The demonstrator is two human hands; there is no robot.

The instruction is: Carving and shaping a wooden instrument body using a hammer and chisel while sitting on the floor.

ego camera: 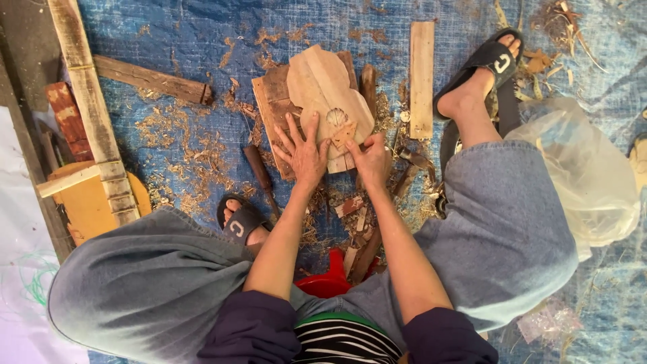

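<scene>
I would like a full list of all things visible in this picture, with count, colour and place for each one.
carved wood panel: 1, pale tan, centre, lying on a board
backing board: 1, brown, under the panel
small wood piece: 1, tan, on the panel's lower edge
tool with wooden handle: 1, dark brown, left of the hands
wood plank: 1, pale, right of the panel
long batten: 1, pale, far left
dark wood bar: 1, brown, upper left
wood shavings: many, tan, over the tarp
tarp: 1, blue, covering the floor
plastic bag: 1, clear, right
red stool: 1, red, under the person
sandals: 2, black, on the feet
left hand: flat on the panel
right hand: at the small piece
</scene>
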